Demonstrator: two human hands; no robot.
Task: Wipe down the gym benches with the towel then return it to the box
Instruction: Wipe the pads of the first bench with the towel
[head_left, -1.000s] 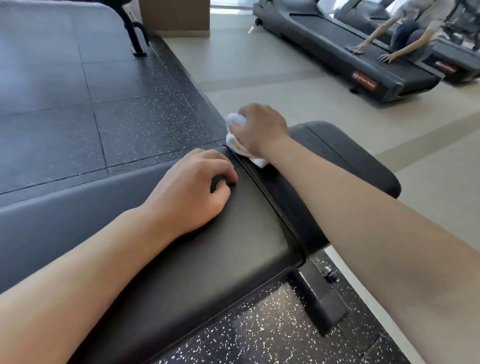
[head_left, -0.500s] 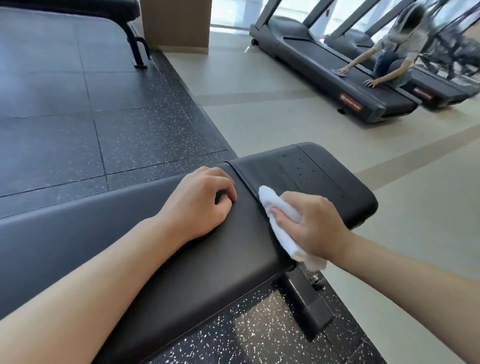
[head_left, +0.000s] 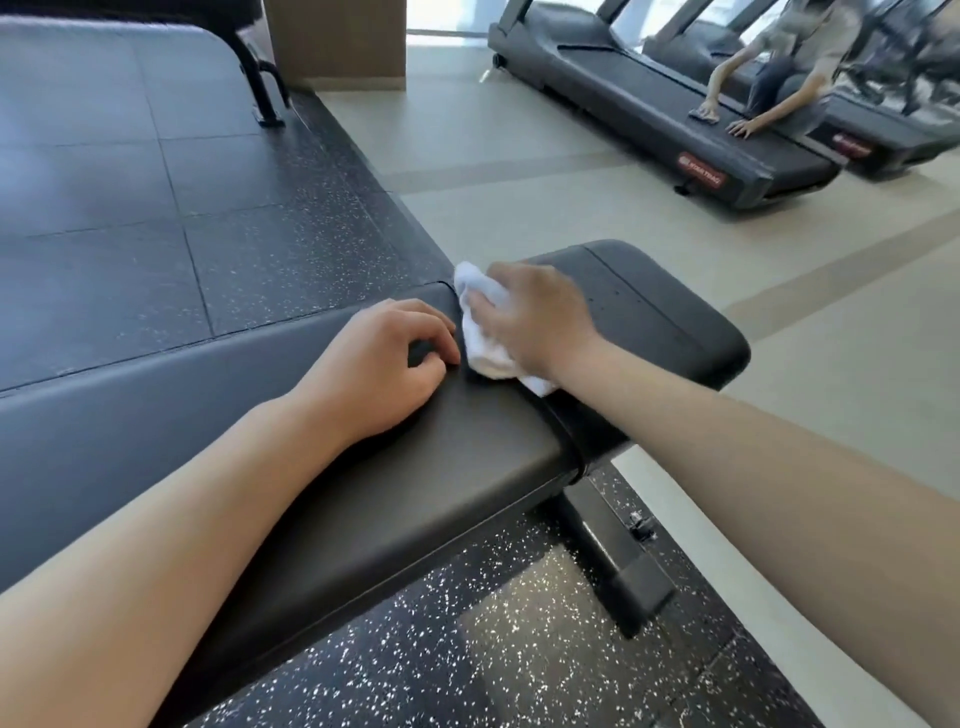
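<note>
A black padded gym bench (head_left: 426, 483) runs from lower left to the middle right, split by a gap into a long pad and a short end pad (head_left: 670, 322). My right hand (head_left: 535, 322) grips a bunched white towel (head_left: 483, 338) and presses it on the bench at the gap between the pads. My left hand (head_left: 379, 364) rests on the long pad just left of the towel, its fingers loosely curled and holding nothing. No box is in view.
The bench's metal leg and foot (head_left: 618, 561) stand on speckled black rubber flooring (head_left: 291, 260). Beige floor lies to the right. Two treadmills (head_left: 675, 114) stand at the back right, where another person (head_left: 774, 67) leans on one. A second bench's frame (head_left: 260, 78) is at the back left.
My right hand swept the towel from the far side of the gap to the near edge, then back up along the gap toward my left hand. My left hand stayed put.
</note>
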